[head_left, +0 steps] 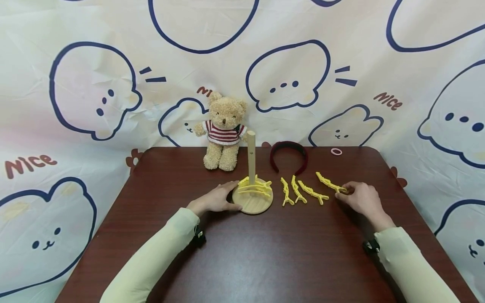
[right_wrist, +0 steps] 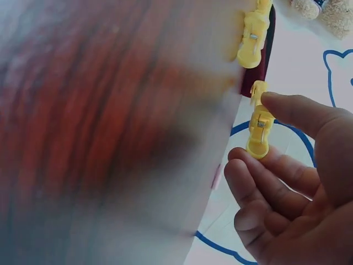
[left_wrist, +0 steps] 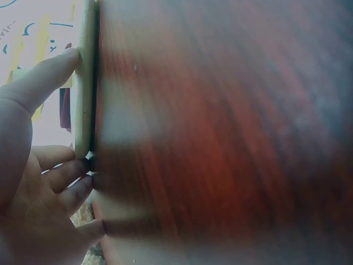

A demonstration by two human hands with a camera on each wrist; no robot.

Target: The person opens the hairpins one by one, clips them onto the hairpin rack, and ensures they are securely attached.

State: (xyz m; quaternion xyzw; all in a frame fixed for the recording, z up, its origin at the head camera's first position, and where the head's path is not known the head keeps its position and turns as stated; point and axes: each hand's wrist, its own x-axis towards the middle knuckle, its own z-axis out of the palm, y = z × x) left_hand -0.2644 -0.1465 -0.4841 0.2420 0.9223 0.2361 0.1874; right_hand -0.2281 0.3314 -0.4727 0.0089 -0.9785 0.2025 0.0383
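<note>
My left hand point(head_left: 217, 198) holds the left edge of a round wooden stand base point(head_left: 251, 208) with an upright post point(head_left: 251, 160). In the left wrist view the thumb lies against the base's rim point(left_wrist: 84, 110), with the fingers at its edge. Several yellow hair clips point(head_left: 255, 191) lie on the base around the post. On the right, my right hand point(head_left: 361, 200) pinches the near end of a yellow hair clip point(head_left: 326, 182); its small spring shows in the right wrist view. Between the hands, three more yellow clips point(head_left: 311, 192) lie side by side on the table.
A teddy bear point(head_left: 223, 130) in a striped shirt sits at the back of the brown table point(head_left: 242, 261). Right of it lie a dark red headband point(head_left: 289, 144) and a small pink ring point(head_left: 336, 152). Behind the table hangs a patterned cloth point(head_left: 295, 21).
</note>
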